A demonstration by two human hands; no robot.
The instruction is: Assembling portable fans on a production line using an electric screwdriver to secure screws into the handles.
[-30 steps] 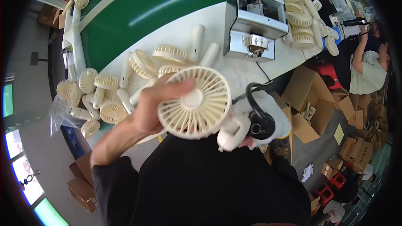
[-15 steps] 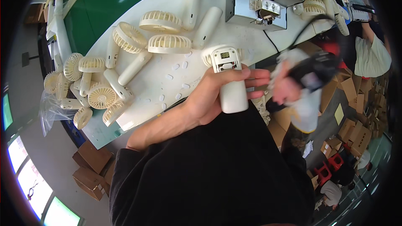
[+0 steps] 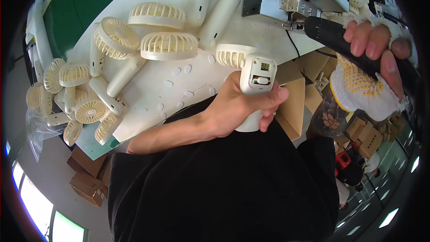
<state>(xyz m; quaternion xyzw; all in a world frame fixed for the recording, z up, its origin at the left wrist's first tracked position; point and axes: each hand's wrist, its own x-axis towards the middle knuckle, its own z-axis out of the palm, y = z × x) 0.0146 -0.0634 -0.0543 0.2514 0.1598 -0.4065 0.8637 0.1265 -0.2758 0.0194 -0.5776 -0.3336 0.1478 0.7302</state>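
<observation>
My left hand [image 3: 242,107] is wrapped round the handle of a cream handheld fan [image 3: 252,80], thumb across its front. A small display and an opening with a pale button part in it show on the handle, and its caged head points away from me. At the right, my right hand [image 3: 371,58], in a white knitted glove with bare fingertips, grips a black electric screwdriver [image 3: 329,32]. The screwdriver's tip is close to the metal fitting on the front of a grey screw feeder [image 3: 293,6]; I cannot tell whether they touch.
Several cream fans [image 3: 169,45] lie on the white table [image 3: 152,89] at the left, some in a pile at its edge. Small pale oval pieces [image 3: 189,93] are scattered nearer me. Cardboard boxes [image 3: 291,107] stand beyond the table's right side; more boxes [image 3: 87,188] are at lower left.
My right hand with the screwdriver has risen from low on the right to beside the screw feeder. My left hand has shifted slightly right, tilting the fan.
</observation>
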